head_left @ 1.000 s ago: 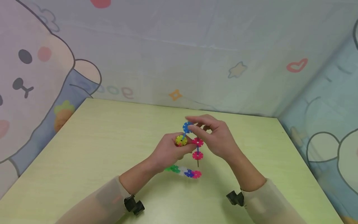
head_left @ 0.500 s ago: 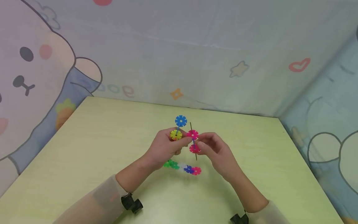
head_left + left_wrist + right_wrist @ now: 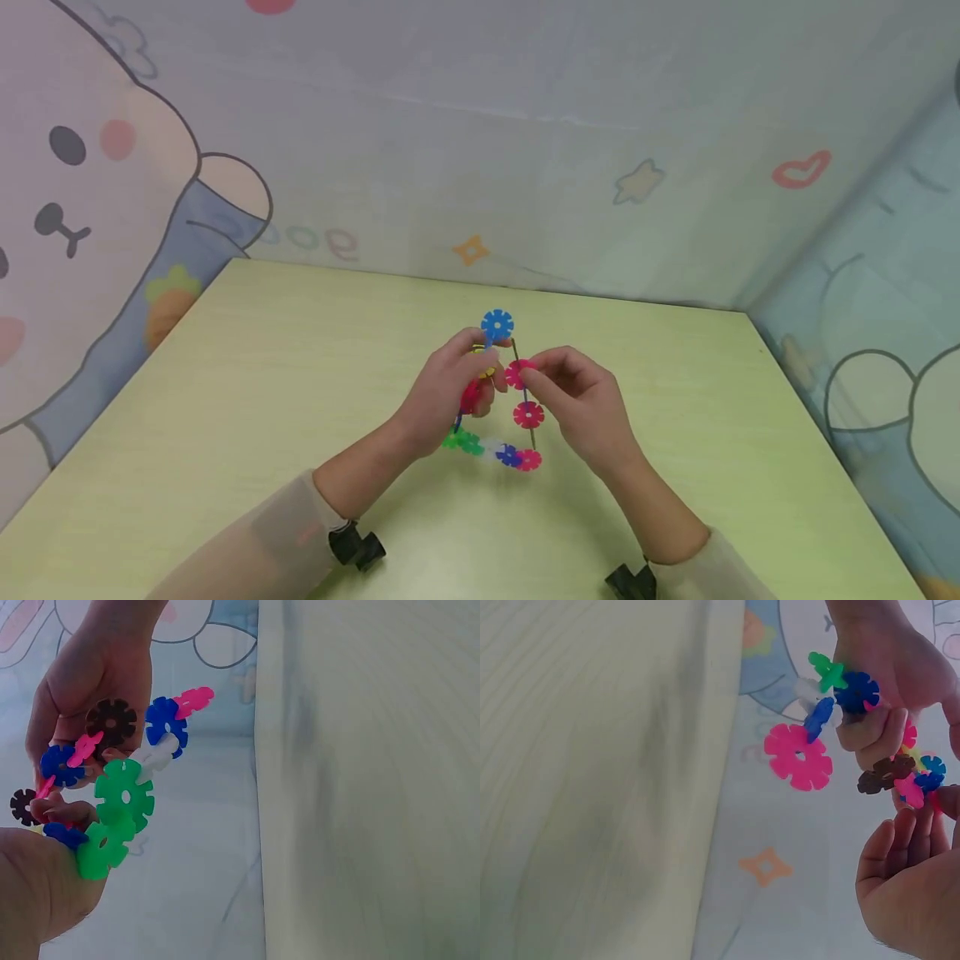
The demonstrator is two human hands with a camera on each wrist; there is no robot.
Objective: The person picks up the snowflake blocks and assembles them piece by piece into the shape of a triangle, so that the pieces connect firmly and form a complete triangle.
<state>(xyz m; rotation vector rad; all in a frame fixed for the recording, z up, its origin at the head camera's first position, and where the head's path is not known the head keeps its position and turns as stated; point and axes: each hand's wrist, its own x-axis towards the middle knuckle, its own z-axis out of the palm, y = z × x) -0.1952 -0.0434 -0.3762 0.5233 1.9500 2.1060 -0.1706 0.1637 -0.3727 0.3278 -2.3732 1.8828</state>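
Note:
Colourful slotted plastic discs, joined edge to edge in strands, hang between the two hands above the table. My left hand (image 3: 435,404) grips the strand at the yellow disc (image 3: 487,363), its thumb partly covering it. A light blue disc (image 3: 497,325) stands above, and a red disc (image 3: 470,397) shows beneath the fingers. My right hand (image 3: 588,412) pinches a pink disc (image 3: 516,375) between thumb and fingertips. Another pink disc (image 3: 528,415) and a brown disc (image 3: 111,724) follow below. Green discs (image 3: 124,796) lead through white and blue to an end pink disc (image 3: 799,757).
The pale wooden table (image 3: 300,350) spreads beneath both hands. Behind it hangs a printed cloth (image 3: 420,150) with cartoon figures. Each wrist carries a small black camera, one by the left sleeve (image 3: 262,533).
My right hand has come down from the light blue disc to the upper pink disc. My left hand has let go of that pink disc, and its thumb has shifted onto the yellow one.

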